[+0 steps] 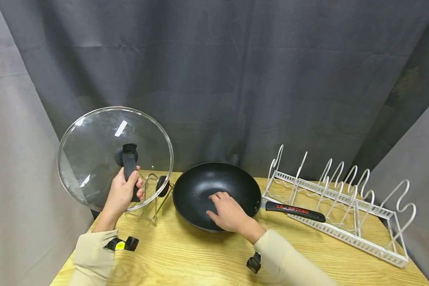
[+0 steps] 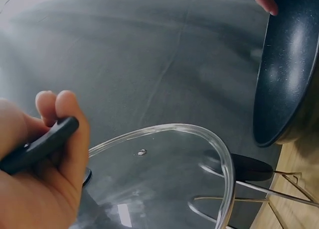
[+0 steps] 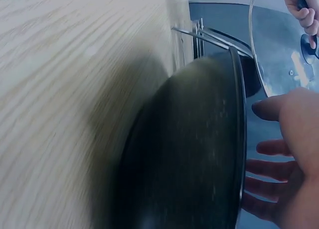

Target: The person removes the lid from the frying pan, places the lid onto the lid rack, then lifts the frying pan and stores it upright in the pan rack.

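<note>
My left hand [image 1: 118, 193] grips the black handle [image 1: 129, 161] of a large round glass lid [image 1: 93, 147]. The lid stands nearly upright above the table's left side, its metal-edged rim all in sight. A black frying pan [image 1: 193, 190], deep and round like a wok, sits on the table in the middle. Its long black handle [image 1: 294, 210] points right. Over the pan's near side hangs my right hand [image 1: 228, 212], fingers loosely spread and holding nothing. In the right wrist view the fingers [image 3: 269, 169] are close to the pan's rim; whether they touch it I cannot tell.
Behind the lid, partly seen through the glass, stands a small metal wire rack [image 1: 154, 212] with a dark rounded piece [image 1: 162, 186] on it. A white wire rack [image 1: 346, 234] with upright loops fills the right side; the pan's handle reaches over its front edge. Grey curtains [image 1: 214, 79] hang behind.
</note>
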Tool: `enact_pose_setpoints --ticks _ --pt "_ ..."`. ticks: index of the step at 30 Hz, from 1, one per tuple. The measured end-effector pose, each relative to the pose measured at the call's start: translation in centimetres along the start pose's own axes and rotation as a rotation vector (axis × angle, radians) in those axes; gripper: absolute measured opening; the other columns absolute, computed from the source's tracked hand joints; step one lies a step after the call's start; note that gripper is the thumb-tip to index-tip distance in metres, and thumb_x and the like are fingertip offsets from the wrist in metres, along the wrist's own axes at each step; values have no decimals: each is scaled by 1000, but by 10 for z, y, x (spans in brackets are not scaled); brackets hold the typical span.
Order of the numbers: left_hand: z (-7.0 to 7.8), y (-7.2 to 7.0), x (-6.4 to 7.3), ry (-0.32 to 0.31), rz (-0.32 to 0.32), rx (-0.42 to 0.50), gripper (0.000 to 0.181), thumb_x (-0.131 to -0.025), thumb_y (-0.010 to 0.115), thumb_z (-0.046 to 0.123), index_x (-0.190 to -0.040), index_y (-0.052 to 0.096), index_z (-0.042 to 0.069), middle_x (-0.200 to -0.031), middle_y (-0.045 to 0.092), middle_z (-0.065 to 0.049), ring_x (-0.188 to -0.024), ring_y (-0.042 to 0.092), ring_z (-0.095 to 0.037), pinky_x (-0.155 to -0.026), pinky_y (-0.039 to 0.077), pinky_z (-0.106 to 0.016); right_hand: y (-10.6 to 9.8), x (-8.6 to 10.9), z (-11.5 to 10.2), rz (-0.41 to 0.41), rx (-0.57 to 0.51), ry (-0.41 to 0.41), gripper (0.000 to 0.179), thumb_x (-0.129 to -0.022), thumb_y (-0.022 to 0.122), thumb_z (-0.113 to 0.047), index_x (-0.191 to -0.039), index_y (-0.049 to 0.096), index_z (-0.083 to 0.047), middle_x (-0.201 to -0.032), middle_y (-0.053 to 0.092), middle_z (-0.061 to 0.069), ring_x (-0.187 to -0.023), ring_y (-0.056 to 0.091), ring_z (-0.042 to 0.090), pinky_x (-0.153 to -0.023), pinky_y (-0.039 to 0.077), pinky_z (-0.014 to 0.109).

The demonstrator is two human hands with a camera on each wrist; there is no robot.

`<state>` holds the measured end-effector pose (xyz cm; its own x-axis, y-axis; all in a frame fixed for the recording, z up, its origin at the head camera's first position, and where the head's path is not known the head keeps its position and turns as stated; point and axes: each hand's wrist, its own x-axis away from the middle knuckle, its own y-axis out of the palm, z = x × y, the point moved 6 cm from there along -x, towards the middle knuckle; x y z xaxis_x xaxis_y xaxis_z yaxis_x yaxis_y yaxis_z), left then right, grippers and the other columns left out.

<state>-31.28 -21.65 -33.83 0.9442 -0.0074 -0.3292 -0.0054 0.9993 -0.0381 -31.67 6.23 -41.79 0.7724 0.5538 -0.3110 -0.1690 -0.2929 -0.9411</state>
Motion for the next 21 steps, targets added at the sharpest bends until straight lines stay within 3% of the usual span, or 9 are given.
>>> enact_pose_setpoints --ticks 10,21 --pt "10 -7 -3 2 28 -3 22 -102 41 23 -117 39 7 -67 46 0 -46 48 -12 -44 49 -31 20 -21 -25 -50 -12 -14 44 -93 59 -36 -123 55 -4 -118 56 8 -108 52 24 -92 45 35" --pt "19 -14 -5 27 99 -39 20 -102 42 22 -116 39 9 -68 48 -2 -45 50 -13 -44 50 -31 25 -51 -53 -48 3 -36 42 -95 56 -35 -125 55 -7 -121 54 7 -109 54 21 -90 46 32"
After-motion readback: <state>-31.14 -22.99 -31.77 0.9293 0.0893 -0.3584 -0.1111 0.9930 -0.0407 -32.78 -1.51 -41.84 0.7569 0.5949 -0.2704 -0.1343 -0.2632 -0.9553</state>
